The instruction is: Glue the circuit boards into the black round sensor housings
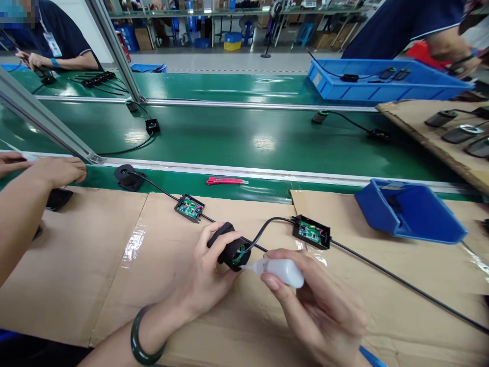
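Note:
My left hand [208,267] is wrapped round a black cylindrical housing [229,250], its open end turned to the right with wires and a green board inside. In my right hand [321,306] is a small white squeeze bottle [284,271], its thin nozzle at the lower rim of that opening. From the housing a black cable curves to a black box with a bare circuit board [312,232]. Behind my left hand lies a second circuit board box [190,207], wired to another black housing [129,177] at the cardboard's far edge.
Cardboard [153,265] covers the bench. A red utility knife [226,181] and a blue bin [412,211] lie beyond my hands. Across the green conveyor belt [229,132] sit cabled parts and a blue crate [382,81]. Co-workers' arms [49,173] show at left and far side.

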`<action>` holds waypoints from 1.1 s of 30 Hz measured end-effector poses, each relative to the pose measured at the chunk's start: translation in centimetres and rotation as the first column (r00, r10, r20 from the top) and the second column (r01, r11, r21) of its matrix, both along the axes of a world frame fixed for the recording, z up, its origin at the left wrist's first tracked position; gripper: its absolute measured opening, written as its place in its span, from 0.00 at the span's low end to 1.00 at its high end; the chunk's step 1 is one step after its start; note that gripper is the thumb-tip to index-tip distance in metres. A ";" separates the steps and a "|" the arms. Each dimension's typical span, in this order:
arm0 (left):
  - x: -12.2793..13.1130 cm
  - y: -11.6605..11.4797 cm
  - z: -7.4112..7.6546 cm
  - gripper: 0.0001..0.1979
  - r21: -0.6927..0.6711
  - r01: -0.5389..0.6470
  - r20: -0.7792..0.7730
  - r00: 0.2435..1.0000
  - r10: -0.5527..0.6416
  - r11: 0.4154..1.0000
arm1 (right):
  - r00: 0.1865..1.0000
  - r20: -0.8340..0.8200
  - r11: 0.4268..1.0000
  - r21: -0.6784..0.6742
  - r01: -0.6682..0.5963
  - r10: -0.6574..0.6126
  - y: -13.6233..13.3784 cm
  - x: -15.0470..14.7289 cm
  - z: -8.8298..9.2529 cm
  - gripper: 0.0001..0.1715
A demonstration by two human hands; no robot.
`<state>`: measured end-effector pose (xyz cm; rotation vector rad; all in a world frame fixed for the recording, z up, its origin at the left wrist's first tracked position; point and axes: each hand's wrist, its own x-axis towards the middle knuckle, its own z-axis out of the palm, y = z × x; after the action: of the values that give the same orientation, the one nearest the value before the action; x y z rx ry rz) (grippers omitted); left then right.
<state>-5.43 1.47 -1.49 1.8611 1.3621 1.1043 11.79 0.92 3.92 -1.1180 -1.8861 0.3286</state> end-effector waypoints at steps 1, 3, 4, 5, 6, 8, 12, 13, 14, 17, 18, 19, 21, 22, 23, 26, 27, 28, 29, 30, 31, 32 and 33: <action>0.0 0.0 0.0 0.25 0.003 0.000 -0.002 1.000 0.000 1.000 | 1.000 0.006 1.000 0.004 0.002 -0.002 0.0 0.0 -0.1 0.05; 0.0 0.0 0.0 0.24 0.007 -0.005 -0.008 1.000 0.005 1.000 | 1.000 0.024 1.000 0.018 0.011 -0.012 0.1 0.2 -0.2 0.06; 0.0 -0.1 0.0 0.24 0.009 -0.006 -0.011 1.000 0.006 1.000 | 0.999 0.032 0.999 0.027 0.019 -0.020 0.2 0.2 -0.2 0.06; 0.0 -0.1 0.1 0.23 0.010 -0.005 -0.013 1.000 0.005 1.000 | 0.999 0.038 0.999 0.031 0.029 -0.030 0.2 0.3 -0.3 0.07; 0.0 -0.1 0.1 0.23 0.009 -0.005 -0.014 1.000 0.005 1.000 | 0.998 0.043 0.999 0.037 0.038 -0.040 0.2 0.4 -0.3 0.08; 0.0 0.0 0.1 0.23 0.006 -0.005 -0.013 1.000 0.005 1.000 | 0.997 0.054 0.997 0.049 0.053 -0.055 0.2 0.4 -0.3 0.09; 0.0 0.0 0.1 0.24 0.000 0.001 -0.011 1.000 -0.001 1.000 | 0.997 0.058 0.997 0.058 0.042 -0.045 0.0 0.1 -0.1 0.10; 0.0 0.0 0.1 0.25 0.003 0.004 -0.010 1.000 -0.004 1.000 | 0.998 0.047 0.998 0.048 0.031 -0.033 -0.1 0.0 0.0 0.10; 0.0 0.0 0.1 0.26 0.006 0.004 -0.008 1.000 -0.004 1.000 | 0.999 0.033 0.999 0.035 0.018 -0.019 -0.1 0.0 0.1 0.09; 0.0 0.0 0.0 0.27 0.013 0.003 -0.009 1.000 -0.003 1.000 | 1.000 0.008 1.000 0.011 -0.001 0.001 -0.1 0.0 0.1 0.08; 0.0 0.0 0.0 0.26 0.013 0.001 -0.008 1.000 -0.001 1.000 | 1.000 0.015 1.000 0.017 0.003 -0.004 0.0 0.0 0.0 0.07; 0.0 0.0 0.0 0.26 0.010 0.001 -0.008 1.000 0.000 1.000 | 0.999 0.031 1.000 0.029 0.013 -0.014 0.0 0.1 -0.1 0.08; 0.0 0.0 0.0 0.26 0.006 -0.001 -0.006 1.000 0.001 1.000 | 0.997 0.068 0.997 0.070 0.041 -0.046 0.0 0.3 -0.3 0.10; 0.0 -0.1 0.0 0.26 0.006 -0.002 -0.005 1.000 0.002 1.000 | 0.994 0.086 0.994 0.092 0.053 -0.061 0.0 0.4 -0.4 0.12; 0.0 -0.1 -0.1 0.25 0.007 -0.001 -0.003 1.000 0.001 1.000 | 0.992 0.099 0.992 0.110 0.063 -0.074 -0.1 0.4 -0.5 0.13; 0.0 -0.1 -0.1 0.25 -0.006 -0.004 0.004 1.000 0.004 1.000 | 0.993 0.095 0.992 0.112 0.055 -0.066 -0.2 0.6 -0.7 0.14; 0.0 -0.1 -0.1 0.25 -0.015 -0.006 0.006 1.000 0.006 1.000 | 0.996 0.071 0.995 0.090 0.042 -0.048 -0.3 0.6 -0.7 0.13; 0.1 0.0 -0.1 0.25 -0.024 -0.008 0.011 1.000 0.008 1.000 | 0.999 0.035 0.998 0.060 0.027 -0.029 -0.4 0.7 -0.8 0.11; 0.1 0.0 -0.1 0.25 -0.038 -0.012 0.020 1.000 0.013 0.999 | 1.000 -0.018 1.000 0.019 0.016 -0.016 -0.5 0.7 -0.9 0.10; 0.1 0.0 -0.1 0.26 -0.058 -0.022 0.037 0.999 0.024 0.998 | 0.996 -0.084 1.000 -0.028 0.011 -0.013 -0.6 0.8 -1.1 0.09; 0.1 0.0 -0.1 0.26 -0.089 -0.032 0.061 0.997 0.037 0.996 | 0.985 -0.172 0.996 -0.083 0.016 -0.030 -0.7 0.8 -1.3 0.09; 0.2 0.1 -0.1 0.27 -0.129 -0.040 0.094 0.994 0.053 0.991 | 0.959 -0.277 0.989 -0.144 0.025 -0.064 -0.7 0.8 -1.5 0.08; 0.2 0.2 0.0 0.28 -0.178 -0.043 0.140 0.988 0.069 0.983 | 0.913 -0.392 0.980 -0.198 0.030 -0.108 -0.8 0.7 -1.7 0.07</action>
<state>-5.24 1.67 -1.49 1.5951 1.3874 1.0894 12.53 0.15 2.27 -1.1377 -1.4694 0.6562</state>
